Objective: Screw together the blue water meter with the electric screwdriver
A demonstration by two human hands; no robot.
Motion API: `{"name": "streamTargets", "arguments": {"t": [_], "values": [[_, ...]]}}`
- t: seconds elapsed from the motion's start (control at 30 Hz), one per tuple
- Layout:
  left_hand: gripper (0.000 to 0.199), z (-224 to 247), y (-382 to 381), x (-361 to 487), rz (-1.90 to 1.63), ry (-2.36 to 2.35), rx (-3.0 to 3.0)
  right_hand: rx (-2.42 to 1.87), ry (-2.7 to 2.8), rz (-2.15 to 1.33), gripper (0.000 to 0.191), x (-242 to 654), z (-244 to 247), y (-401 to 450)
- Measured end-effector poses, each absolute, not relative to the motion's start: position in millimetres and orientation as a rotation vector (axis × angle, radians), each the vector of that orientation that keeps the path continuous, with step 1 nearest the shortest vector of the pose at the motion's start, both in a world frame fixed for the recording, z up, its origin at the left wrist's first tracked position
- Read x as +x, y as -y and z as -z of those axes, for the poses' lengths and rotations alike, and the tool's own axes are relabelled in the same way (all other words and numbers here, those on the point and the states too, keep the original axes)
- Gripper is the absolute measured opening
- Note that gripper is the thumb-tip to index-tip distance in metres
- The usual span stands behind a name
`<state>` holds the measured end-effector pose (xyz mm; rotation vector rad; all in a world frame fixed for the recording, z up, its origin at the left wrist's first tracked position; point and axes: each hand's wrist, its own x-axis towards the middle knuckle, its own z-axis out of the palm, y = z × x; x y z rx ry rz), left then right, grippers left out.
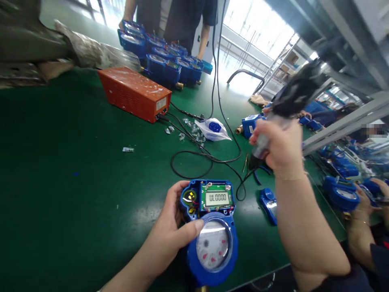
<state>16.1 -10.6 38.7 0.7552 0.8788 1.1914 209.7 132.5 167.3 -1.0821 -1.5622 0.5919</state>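
Note:
My left hand (176, 225) grips a blue water meter (212, 243) by its left side, thumb on the dial's rim. The meter's upper housing is uncovered, showing a green circuit board with a display (217, 198) that reads UL0000. On the right, my right hand (281, 142) is wrapped round a blurred power screwdriver (261, 147), its dark cable end pointing down toward the table. Below that hand lies a blue cover (269, 206) with a clear window. A white bag (213, 129) with small blue pieces sits beyond the meter.
An orange box (135, 92) with black cables (194, 152) stands at the back left of the green table (75, 211). Several blue meters (164, 61) are grouped before a standing person. Another person's hands (364, 202) hold a part at the far right.

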Motion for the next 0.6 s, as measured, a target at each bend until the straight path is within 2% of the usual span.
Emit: {"name": "streamTargets", "arguments": {"t": [0.1, 0.17, 0.3, 0.43, 0.57, 0.6], "values": [[0.081, -36.7, 10.4, 14.0, -1.198, -0.917, 0.767, -1.641, 2.012, -0.226, 0.047, 197.3, -118.2, -157.0], [0.083, -38.0, 10.8, 14.0, -1.204, -0.923, 0.75, -1.75, 2.179, -0.181, 0.049, 188.9, -86.3, -159.8], [0.084, -46.5, 13.6, 18.7, -1.258, -0.902, 0.663, -1.707, 2.295, -0.299, 0.051, 175.7, -41.7, -153.8], [0.084, -56.7, 16.9, 24.0, -1.299, -0.917, 0.617, -1.586, 2.245, -0.447, 0.057, 185.7, -30.9, -141.4], [0.093, -57.8, 21.7, 25.8, -1.329, -1.073, 0.568, -1.526, 1.998, -0.627, 0.038, 218.3, -31.3, -86.0], [0.095, -55.5, 24.2, 26.6, -1.327, -1.118, 0.538, -1.544, 1.896, -0.685, 0.041, 223.6, -28.7, -63.9]]}}
